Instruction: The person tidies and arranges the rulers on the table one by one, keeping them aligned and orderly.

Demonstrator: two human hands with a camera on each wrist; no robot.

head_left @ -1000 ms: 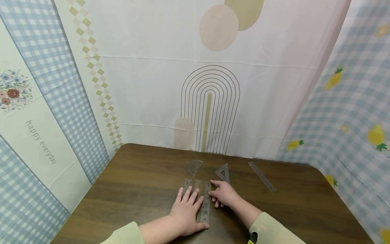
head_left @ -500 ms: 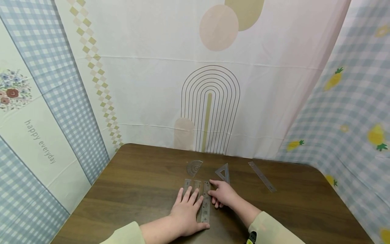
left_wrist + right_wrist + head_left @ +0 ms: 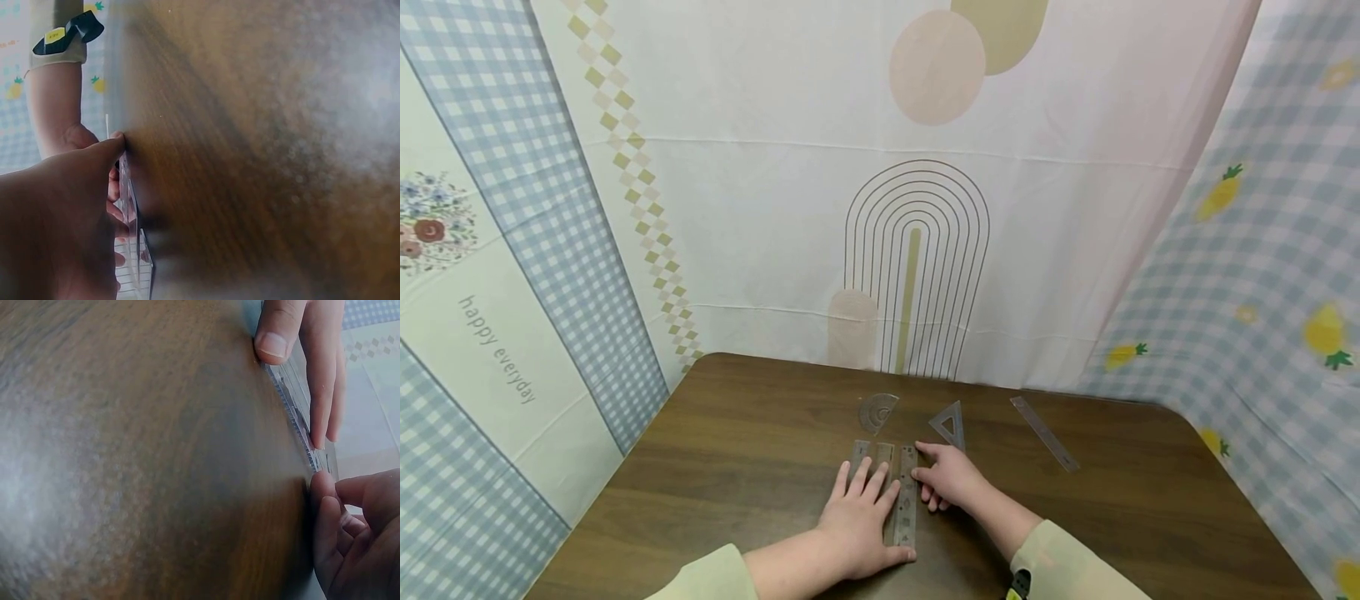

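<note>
As I watch the counter [image 3: 752, 442], my left grip [image 3: 856, 527] is spread wide over clear rulers [image 3: 860, 451]; the rightmost ruler [image 3: 907, 504], pointing lengthwise away, lies just left of my right grip [image 3: 951, 477], parted forefinger and thumb seemingly on its edge.

Here's our landmark: the rightmost clear straight plastic ruler [image 3: 907, 500] of the row, flat on the brown wood-grained table [image 3: 737, 433]. Just left of it, a second clear straight plastic ruler [image 3: 886, 452]; further left, a third clear straight plastic ruler [image 3: 862, 448]. The bare left hand [image 3: 859, 525] lies across the row, its thumb over the landmark's near end. The bare right hand [image 3: 952, 476]? Immediately right, fingertips at the landmark's far right edge! Behind it, slightly left, a clear half-round plastic protractor [image 3: 876, 414]; behind and right, a clear triangular plastic set square [image 3: 956, 412]. Well to its right, slanting, a fourth clear straight plastic ruler [image 3: 1045, 434]. Furthest behind it, a white patterned cloth backdrop [image 3: 760, 217].
</note>
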